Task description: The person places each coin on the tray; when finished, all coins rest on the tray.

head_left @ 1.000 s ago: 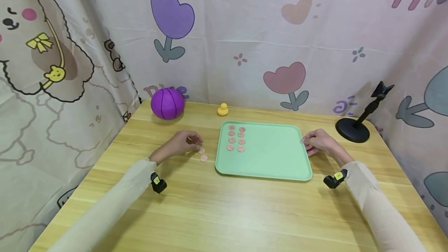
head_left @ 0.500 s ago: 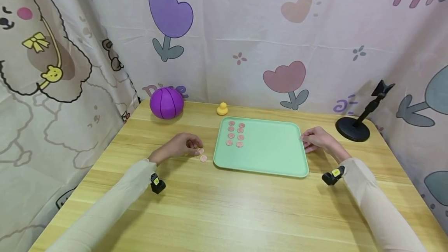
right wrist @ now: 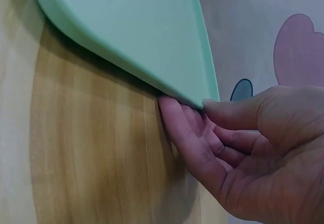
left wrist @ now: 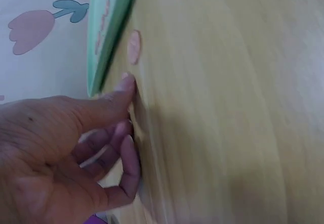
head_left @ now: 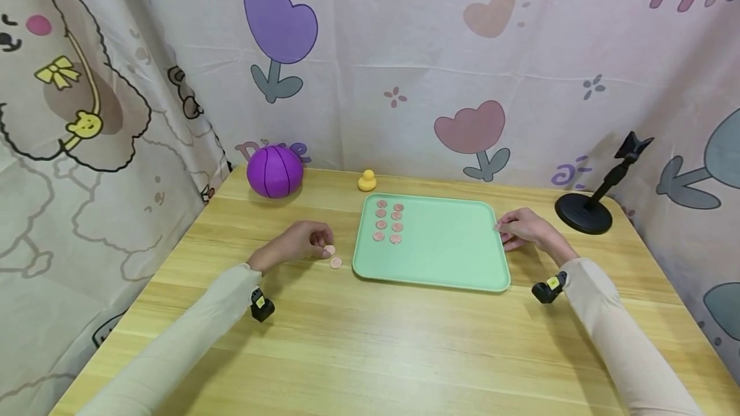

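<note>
My left hand (head_left: 300, 241) is low over the table, with thumb and bent fingertips at a small copper-pink coin (head_left: 329, 250); in the left wrist view the thumb (left wrist: 119, 95) covers most of it. A second coin (head_left: 336, 263) lies flat just beside, also visible in the left wrist view (left wrist: 134, 47). My right hand (head_left: 524, 228) grips the right edge of a mint-green tray (head_left: 445, 242). In the right wrist view, its thumb is on the rim and the other fingers reach under the edge. Several similar coins (head_left: 381, 225) lie in two columns on the tray's left side.
Behind the tray stands a yellow rubber duck (head_left: 367, 181). A purple ball (head_left: 275, 172) sits at the table's back left, and a black stand (head_left: 585, 212) at the back right. A patterned cloth (head_left: 370, 69) hangs along the table's back edge.
The tray, with its coins, has shifted slightly away toward the back and a little left. The coin at my left fingertips has moved slightly left; the hand has stayed nearly in place.
</note>
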The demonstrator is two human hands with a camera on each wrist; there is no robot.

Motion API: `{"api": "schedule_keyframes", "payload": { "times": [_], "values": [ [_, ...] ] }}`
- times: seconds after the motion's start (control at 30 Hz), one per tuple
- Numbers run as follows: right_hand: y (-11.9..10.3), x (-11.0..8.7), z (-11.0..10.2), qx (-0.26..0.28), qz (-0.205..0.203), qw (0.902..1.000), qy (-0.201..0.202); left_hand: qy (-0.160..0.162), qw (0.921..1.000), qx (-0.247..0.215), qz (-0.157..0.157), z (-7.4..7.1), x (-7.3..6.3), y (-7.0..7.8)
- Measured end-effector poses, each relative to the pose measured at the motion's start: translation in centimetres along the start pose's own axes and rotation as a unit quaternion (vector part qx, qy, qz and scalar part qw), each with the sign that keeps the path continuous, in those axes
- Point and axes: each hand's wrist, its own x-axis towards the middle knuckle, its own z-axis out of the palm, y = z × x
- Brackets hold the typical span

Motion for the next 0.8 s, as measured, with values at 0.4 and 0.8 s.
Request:
{"api": "schedule_keyframes", "payload": {
  "times": [0.4,0.8],
  "values": [
    [-0.8,0.0,0.1,0.005,0.023,0.9997,-0.008,0.050,0.9959,-0.043,-0.062,0.2,1.5,1.4],
    [-0.6,0.2,0.6,-0.022,0.013,0.9996,0.011,0.038,0.9826,-0.165,-0.076,3.5,4.0,5.9]
  ]
}}
